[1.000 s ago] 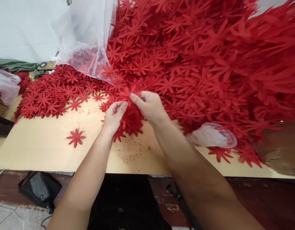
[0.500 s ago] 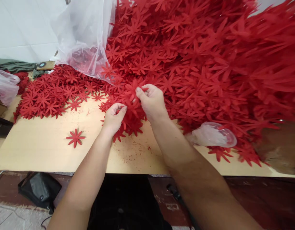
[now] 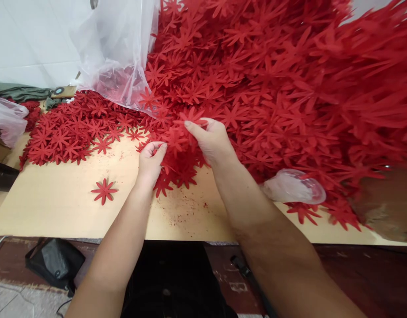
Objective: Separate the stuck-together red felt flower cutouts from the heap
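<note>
Right at the near edge of the heap, both bare hands work on a small clump of red flower cutouts [image 3: 177,163] that lies on the tan tabletop [image 3: 58,207]. Only now, in this single moment, the right hand [image 3: 212,141] has its thumb and forefinger pinched shut on one red flower cutout [image 3: 190,117] — it sits lifted at the top of the clump, petals spread, just above the fingertips. The left hand [image 3: 150,161] rests against the left side of the clump, fingers curled inward and touching the red pieces; whether it truly grips any of them I cannot tell, since the fingertips fold out of sight.

Behind and to the right rises a huge pile of red flowers [image 3: 289,88], filling most of the view and running into the clump with no clear gap. A flatter spread of flowers [image 3: 71,128] covers the table to the left. One single flower [image 3: 104,190] lies alone on the bare board, well apart from the hands. A clear plastic bag [image 3: 114,53] hangs over the pile's left flank, and a crumpled bit of clear plastic [image 3: 292,187] lies near the right forearm — beside the pile's lower edge.
</note>
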A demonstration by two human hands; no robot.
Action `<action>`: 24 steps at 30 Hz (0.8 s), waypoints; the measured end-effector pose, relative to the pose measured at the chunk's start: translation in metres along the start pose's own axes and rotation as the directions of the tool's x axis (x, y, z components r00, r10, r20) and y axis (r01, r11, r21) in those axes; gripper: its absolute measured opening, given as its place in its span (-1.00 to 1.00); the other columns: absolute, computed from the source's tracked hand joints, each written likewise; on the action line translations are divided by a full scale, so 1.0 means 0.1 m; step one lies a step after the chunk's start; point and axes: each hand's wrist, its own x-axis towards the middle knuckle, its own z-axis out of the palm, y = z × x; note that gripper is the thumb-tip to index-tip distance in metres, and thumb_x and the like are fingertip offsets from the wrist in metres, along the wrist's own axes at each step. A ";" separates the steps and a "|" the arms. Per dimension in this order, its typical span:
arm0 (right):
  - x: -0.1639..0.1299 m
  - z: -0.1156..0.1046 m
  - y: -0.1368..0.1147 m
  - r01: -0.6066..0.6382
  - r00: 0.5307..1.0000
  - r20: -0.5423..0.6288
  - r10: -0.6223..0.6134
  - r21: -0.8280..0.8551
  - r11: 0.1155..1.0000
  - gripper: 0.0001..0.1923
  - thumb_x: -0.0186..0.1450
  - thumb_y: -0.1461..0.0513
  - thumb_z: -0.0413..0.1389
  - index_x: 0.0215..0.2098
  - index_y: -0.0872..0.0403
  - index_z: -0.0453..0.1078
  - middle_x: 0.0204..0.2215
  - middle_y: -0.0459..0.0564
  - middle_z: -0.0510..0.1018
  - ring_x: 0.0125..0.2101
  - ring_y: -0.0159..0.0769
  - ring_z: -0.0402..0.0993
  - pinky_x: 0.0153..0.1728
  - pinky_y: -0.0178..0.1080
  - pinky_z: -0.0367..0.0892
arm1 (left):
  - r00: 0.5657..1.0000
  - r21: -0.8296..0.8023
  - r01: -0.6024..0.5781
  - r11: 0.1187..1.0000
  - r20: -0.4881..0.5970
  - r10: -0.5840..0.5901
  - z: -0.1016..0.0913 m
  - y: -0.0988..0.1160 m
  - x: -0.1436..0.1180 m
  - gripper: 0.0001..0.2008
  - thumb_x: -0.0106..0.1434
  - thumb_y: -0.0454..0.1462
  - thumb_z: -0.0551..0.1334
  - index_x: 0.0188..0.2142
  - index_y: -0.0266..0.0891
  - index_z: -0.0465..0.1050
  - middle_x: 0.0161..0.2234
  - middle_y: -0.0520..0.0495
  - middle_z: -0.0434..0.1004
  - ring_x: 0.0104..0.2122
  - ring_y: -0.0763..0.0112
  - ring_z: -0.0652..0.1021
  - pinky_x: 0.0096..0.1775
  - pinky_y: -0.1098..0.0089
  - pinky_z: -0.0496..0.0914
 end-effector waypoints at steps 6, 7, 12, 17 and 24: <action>-0.14 0.11 -0.24 -0.175 0.949 0.270 0.161 0.026 0.984 -0.43 -0.08 -0.19 0.25 -0.68 0.06 0.15 -0.70 -0.20 0.13 -0.63 -0.52 0.01 -0.60 -0.32 0.00 | 0.991 -0.102 -0.006 0.995 0.132 0.020 0.05 0.00 -0.02 -0.84 0.01 -0.26 0.39 -0.43 -0.23 0.45 -0.46 0.09 0.48 -0.43 0.57 0.46 -0.25 0.46 0.33; -0.16 0.13 -0.26 -0.192 0.934 0.308 0.179 0.013 0.981 -0.40 -0.08 -0.23 0.22 -0.70 0.06 0.12 -0.72 -0.21 0.09 -0.64 -0.53 -0.02 -0.61 -0.32 -0.02 | 0.990 -0.102 0.001 0.995 0.140 0.013 0.05 0.00 -0.02 -0.84 0.00 -0.26 0.39 -0.45 -0.23 0.44 -0.49 0.10 0.47 -0.45 0.57 0.45 -0.26 0.46 0.33; -0.10 0.10 -0.16 -0.174 0.958 0.228 0.174 -0.022 0.985 -0.35 0.04 -0.32 0.03 -0.71 0.03 0.01 -0.75 -0.21 0.02 -0.67 -0.51 -0.05 -0.65 -0.30 -0.07 | 0.997 -0.142 0.000 0.990 0.079 0.011 0.00 0.01 0.00 -0.81 -0.01 -0.23 0.40 -0.46 -0.23 0.42 -0.54 0.14 0.47 -0.53 0.59 0.44 -0.35 0.49 0.35; 0.02 -0.06 0.02 -0.023 1.000 -0.017 0.022 -0.098 0.995 -0.59 0.13 -0.11 0.15 -0.50 0.04 0.28 -0.56 -0.09 0.35 -0.53 -0.40 0.27 -0.49 -0.26 0.28 | 0.996 -0.197 0.010 0.980 -0.080 -0.026 -0.04 0.00 0.04 -0.78 0.04 -0.17 0.36 -0.47 -0.23 0.38 -0.53 0.11 0.48 -0.46 0.54 0.50 -0.24 0.44 0.37; -0.26 0.08 -0.11 0.067 0.984 0.175 -0.022 -0.256 0.964 -0.37 0.11 -0.06 0.20 0.07 0.05 0.32 -0.02 0.15 0.43 -0.16 -0.15 0.44 -0.17 -0.07 0.42 | 0.997 -0.252 0.073 0.965 0.043 -0.065 0.00 0.05 -0.03 -0.70 0.06 -0.09 0.35 -0.32 -0.25 0.47 -0.31 -0.07 0.60 -0.22 0.34 0.57 -0.11 0.32 0.41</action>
